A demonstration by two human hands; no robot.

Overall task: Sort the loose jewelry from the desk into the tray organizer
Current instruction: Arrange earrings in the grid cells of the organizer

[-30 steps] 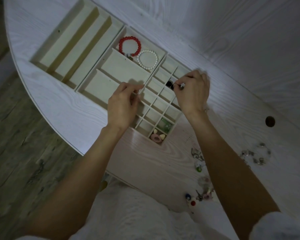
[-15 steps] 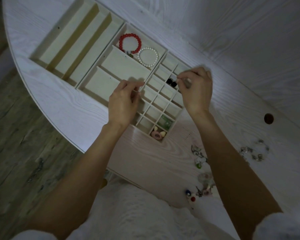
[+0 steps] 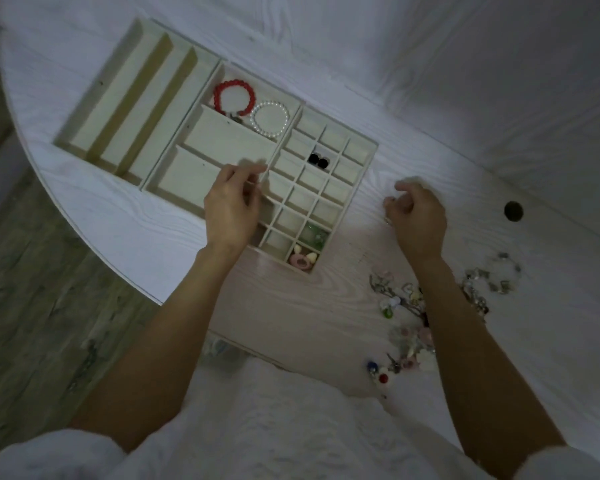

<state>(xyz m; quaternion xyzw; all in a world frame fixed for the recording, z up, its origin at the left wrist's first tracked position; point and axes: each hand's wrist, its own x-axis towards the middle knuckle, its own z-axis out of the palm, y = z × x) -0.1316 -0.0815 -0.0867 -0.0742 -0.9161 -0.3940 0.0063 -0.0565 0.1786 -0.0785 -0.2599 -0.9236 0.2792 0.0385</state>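
1. At the far left I see the tray organizer (image 3: 201, 81), with three long slots that hold nothing I can make out.
2. Next right, in the far wide compartment, a red bead bracelet (image 3: 234, 97) and a white pearl bracelet (image 3: 270, 118) lie side by side, so the bracelets look sorted.
3. My left hand (image 3: 231, 209) hovers over the near middle of the tray, thumb and forefinger pressed together as if pinching something thin; I cannot tell what, if anything, sits between them.
4. In the grid of small cells, a pair of black studs (image 3: 318, 161) sits in a middle cell, a green piece (image 3: 313, 234) in a near cell, and a pink piece (image 3: 302, 259) in the nearest one. Most cells look unfilled.
5. My right hand (image 3: 417, 216) is over the desk (image 3: 326, 317) just right of the tray, fingers loosely curled; I see nothing held in it.
6. Near right, the loose jewelry (image 3: 409, 306) lies scattered on the desk in a blurred cluster, with a clear-bead strand (image 3: 492, 275) farther right.
7. I judge the sorting well under half done: the pile remains.
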